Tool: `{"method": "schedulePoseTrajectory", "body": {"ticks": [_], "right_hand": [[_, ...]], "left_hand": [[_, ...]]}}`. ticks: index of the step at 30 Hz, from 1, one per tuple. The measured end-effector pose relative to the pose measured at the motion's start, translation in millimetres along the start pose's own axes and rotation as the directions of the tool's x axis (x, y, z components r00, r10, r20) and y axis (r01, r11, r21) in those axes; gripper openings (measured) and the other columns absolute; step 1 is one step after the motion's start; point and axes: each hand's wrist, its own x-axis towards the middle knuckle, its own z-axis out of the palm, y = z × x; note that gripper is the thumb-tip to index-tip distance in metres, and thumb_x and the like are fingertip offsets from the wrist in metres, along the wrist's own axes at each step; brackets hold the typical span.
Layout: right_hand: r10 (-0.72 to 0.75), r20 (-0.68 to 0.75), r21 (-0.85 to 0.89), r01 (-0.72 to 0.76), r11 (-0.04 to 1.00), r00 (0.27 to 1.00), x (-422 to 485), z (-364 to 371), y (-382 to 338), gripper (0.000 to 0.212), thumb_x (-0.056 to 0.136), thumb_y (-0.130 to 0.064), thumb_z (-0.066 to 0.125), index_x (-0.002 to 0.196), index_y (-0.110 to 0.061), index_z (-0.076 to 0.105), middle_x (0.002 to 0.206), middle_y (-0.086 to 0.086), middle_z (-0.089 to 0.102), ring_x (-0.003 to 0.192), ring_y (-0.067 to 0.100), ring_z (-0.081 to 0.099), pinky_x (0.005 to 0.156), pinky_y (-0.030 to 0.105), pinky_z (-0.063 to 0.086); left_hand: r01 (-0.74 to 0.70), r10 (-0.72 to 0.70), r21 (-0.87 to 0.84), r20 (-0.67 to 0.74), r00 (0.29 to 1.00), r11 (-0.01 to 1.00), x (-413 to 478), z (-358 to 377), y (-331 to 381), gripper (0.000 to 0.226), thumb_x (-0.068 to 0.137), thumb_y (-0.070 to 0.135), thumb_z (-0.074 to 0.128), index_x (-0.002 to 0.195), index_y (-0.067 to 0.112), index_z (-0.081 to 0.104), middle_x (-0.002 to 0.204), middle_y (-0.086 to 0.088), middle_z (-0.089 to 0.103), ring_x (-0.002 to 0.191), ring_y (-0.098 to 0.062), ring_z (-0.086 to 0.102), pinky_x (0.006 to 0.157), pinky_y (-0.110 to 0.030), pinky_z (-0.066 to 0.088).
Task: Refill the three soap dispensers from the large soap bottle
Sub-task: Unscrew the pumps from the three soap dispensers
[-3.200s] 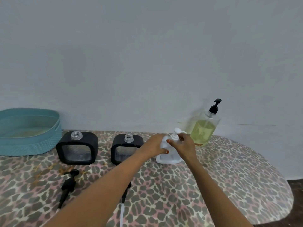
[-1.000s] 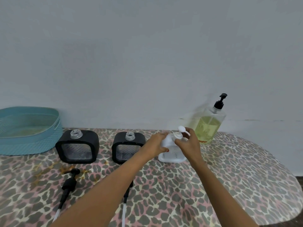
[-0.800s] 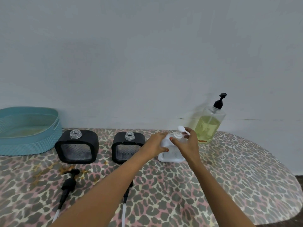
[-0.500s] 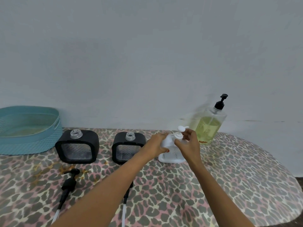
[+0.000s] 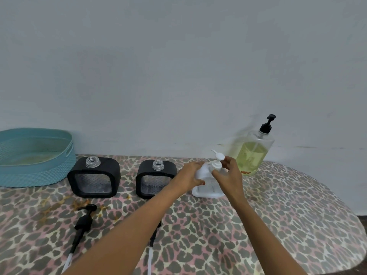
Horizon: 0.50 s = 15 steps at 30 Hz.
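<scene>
White plastic dispenser (image 5: 208, 187), probably light and slick, stands just beside the large soap bottle (image 5: 253, 155), left grip (image 5: 191, 175) wrapped round its shoulder, right grip (image 5: 228, 175) pinching its pump collar (image 5: 217, 165), the sensible hold for unscrewing.

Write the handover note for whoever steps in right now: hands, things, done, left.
Left hand grips the white dispenser; right hand pinches its pump collar.
Left black dispenser and middle black dispenser stand open-necked; one black pump lies in front, a second pump shows partly under the left arm.
Large soap bottle stands back right, pump on.
Done: two pumps off. Left: unscrew the white pump, open the large bottle, fill all three, refit pumps.
</scene>
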Motion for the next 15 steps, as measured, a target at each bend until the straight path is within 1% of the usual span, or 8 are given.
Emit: {"method": "schedulePoseTrajectory", "body": {"ticks": [2, 4, 5, 8, 11, 14, 15], "right_hand": [[-0.009, 0.006, -0.037, 0.009, 0.999, 1.000, 1, 2, 1, 0.048, 0.079, -0.011, 0.067, 0.123, -0.011, 0.046, 0.111, -0.006, 0.051, 0.103, 0.011, 0.048, 0.085, 0.025, 0.035], [-0.057, -0.036, -0.103, 0.053, 0.993, 0.998, 2, 4, 2, 0.050, 0.076, -0.016, 0.074, 0.118, -0.008, 0.049, 0.108, -0.004, 0.049, 0.099, 0.013, 0.048, 0.083, 0.024, 0.036], [-0.073, -0.059, -0.115, 0.066, 0.991, 0.996, 2, 5, 2, 0.048, 0.074, -0.017, 0.076, 0.113, -0.007, 0.050, 0.105, -0.002, 0.049, 0.096, 0.015, 0.050, 0.080, 0.022, 0.038], [-0.062, -0.089, -0.064, 0.057, 0.996, 0.994, 3, 3, 0, 0.035, 0.075, -0.014, 0.075, 0.100, -0.011, 0.052, 0.097, 0.002, 0.056, 0.088, 0.017, 0.055, 0.068, 0.012, 0.039], [-0.087, -0.098, -0.050, 0.083, 0.995, 0.991, 3, -1, -5, 0.033, 0.076, -0.012, 0.074, 0.104, -0.006, 0.056, 0.095, -0.001, 0.057, 0.087, 0.015, 0.055, 0.067, 0.009, 0.041], [-0.108, -0.121, -0.034, 0.105, 0.994, 0.987, 3, -6, -14, 0.034, 0.077, -0.012, 0.073, 0.107, -0.005, 0.056, 0.095, -0.001, 0.057, 0.087, 0.013, 0.054, 0.067, 0.002, 0.041], [-0.112, -0.130, -0.028, 0.109, 0.994, 0.985, 4, -9, -18, 0.034, 0.078, -0.012, 0.073, 0.107, -0.005, 0.057, 0.095, -0.002, 0.057, 0.086, 0.013, 0.054, 0.067, 0.003, 0.041]], "left_hand": [[0.003, -0.003, -0.010, -0.003, 1.000, 1.000, 0, 0, 0, 0.073, 0.080, 0.014, 0.068, 0.141, 0.009, 0.029, 0.146, -0.009, 0.035, 0.134, -0.022, 0.034, 0.108, -0.031, 0.030], [0.005, -0.005, -0.012, -0.009, 1.000, 1.000, -1, 0, 1, 0.072, 0.080, 0.014, 0.067, 0.141, 0.010, 0.028, 0.147, -0.009, 0.034, 0.135, -0.022, 0.032, 0.108, -0.032, 0.031], [0.005, -0.005, -0.010, -0.010, 1.000, 1.000, -1, 0, 1, 0.072, 0.080, 0.014, 0.067, 0.141, 0.010, 0.028, 0.147, -0.009, 0.034, 0.135, -0.022, 0.032, 0.108, -0.032, 0.031], [0.009, -0.009, -0.007, -0.002, 1.000, 1.000, -1, 1, 0, 0.073, 0.080, 0.013, 0.067, 0.142, 0.010, 0.028, 0.147, -0.009, 0.034, 0.135, -0.022, 0.032, 0.108, -0.030, 0.029], [0.017, -0.017, -0.018, -0.002, 1.000, 1.000, -1, 0, 0, 0.073, 0.080, 0.013, 0.067, 0.142, 0.010, 0.027, 0.146, -0.009, 0.035, 0.134, -0.021, 0.033, 0.107, -0.029, 0.028], [0.024, -0.024, -0.010, 0.010, 1.000, 1.000, -1, -1, 3, 0.073, 0.080, 0.012, 0.066, 0.142, 0.009, 0.027, 0.145, -0.009, 0.036, 0.133, -0.022, 0.034, 0.105, -0.028, 0.029], [0.030, -0.030, -0.004, 0.019, 0.999, 1.000, -1, -2, 5, 0.073, 0.080, 0.012, 0.066, 0.142, 0.009, 0.026, 0.145, -0.009, 0.036, 0.133, -0.023, 0.034, 0.105, -0.028, 0.029]]}}
